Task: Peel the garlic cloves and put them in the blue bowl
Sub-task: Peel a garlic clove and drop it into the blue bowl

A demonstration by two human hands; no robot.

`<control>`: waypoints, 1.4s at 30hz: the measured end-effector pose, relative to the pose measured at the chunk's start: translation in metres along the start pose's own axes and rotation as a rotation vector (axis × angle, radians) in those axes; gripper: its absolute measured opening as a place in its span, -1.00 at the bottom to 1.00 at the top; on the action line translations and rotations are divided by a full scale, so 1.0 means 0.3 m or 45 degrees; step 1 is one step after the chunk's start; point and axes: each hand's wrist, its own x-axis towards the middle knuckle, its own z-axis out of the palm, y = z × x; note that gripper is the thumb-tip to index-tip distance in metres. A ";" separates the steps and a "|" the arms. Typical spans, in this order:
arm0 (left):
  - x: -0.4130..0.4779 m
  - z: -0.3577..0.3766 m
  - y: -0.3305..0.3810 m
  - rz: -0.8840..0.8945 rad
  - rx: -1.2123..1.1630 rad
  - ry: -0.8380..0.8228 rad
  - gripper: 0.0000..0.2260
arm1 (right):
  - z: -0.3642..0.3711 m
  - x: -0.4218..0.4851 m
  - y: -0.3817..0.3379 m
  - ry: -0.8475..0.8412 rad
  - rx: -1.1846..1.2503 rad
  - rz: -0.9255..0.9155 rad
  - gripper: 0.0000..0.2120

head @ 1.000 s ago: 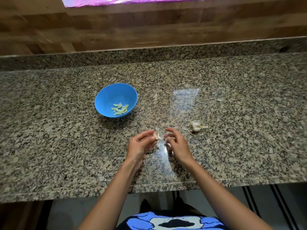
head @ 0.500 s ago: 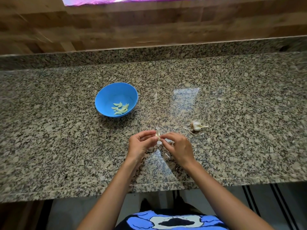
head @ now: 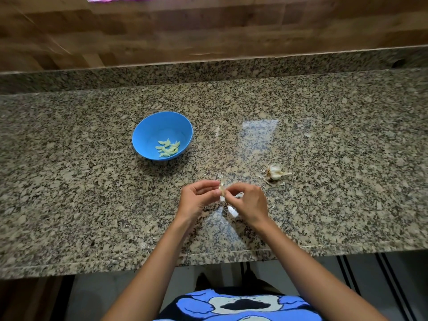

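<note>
A blue bowl point(head: 148, 130) stands on the granite counter and holds several pale peeled cloves point(head: 168, 148). In front of it, above the counter, my left hand point(head: 196, 200) and my right hand point(head: 249, 202) meet, and both pinch one small garlic clove point(head: 222, 188) between fingertips. A strip of papery skin sticks up from the clove. The rest of the garlic bulb point(head: 274, 172) lies on the counter to the right of my hands, its stem pointing right.
Loose skin flakes point(head: 232, 210) lie under and around my hands and by the bulb. The granite counter point(head: 347, 205) ends in a raised back ledge and a wooden wall. Its front edge runs just below my wrists.
My hands have closed together on the clove and the right fingers have shifted onto it. The skin strip now stands up from the clove. Bowl and bulb have not moved.
</note>
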 end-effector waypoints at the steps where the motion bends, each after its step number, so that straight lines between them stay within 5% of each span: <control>1: 0.000 -0.001 -0.001 -0.017 -0.030 0.000 -0.72 | -0.002 0.001 0.000 -0.009 0.077 0.063 -0.90; 10: 0.006 0.002 0.002 -0.106 -0.298 0.030 -0.76 | -0.017 0.002 -0.026 -0.037 0.702 0.447 -0.81; 17: 0.009 -0.010 0.008 -0.125 -0.533 0.110 -0.79 | -0.028 -0.011 -0.001 -0.001 0.756 0.623 -0.83; 27: 0.011 -0.015 -0.001 -0.180 -0.420 0.147 -0.83 | -0.026 -0.003 -0.019 -0.205 1.081 0.730 -0.81; 29: 0.024 -0.055 0.013 -0.120 -0.197 0.256 -0.82 | -0.025 -0.005 -0.015 -0.205 1.060 0.733 -0.83; 32: 0.050 -0.141 0.028 0.057 0.599 0.495 -0.80 | -0.020 -0.008 -0.010 -0.197 1.085 0.721 -0.86; 36: 0.042 -0.163 0.010 0.310 1.213 0.542 -0.77 | -0.001 -0.013 -0.012 -0.112 1.042 0.695 -0.88; 38: 0.022 -0.111 -0.005 0.441 1.169 0.437 -0.77 | 0.010 -0.015 -0.014 -0.080 0.957 0.621 -0.91; 42: -0.020 0.013 -0.041 0.203 0.707 0.052 -0.80 | 0.026 -0.013 -0.027 -0.042 0.683 0.430 -0.93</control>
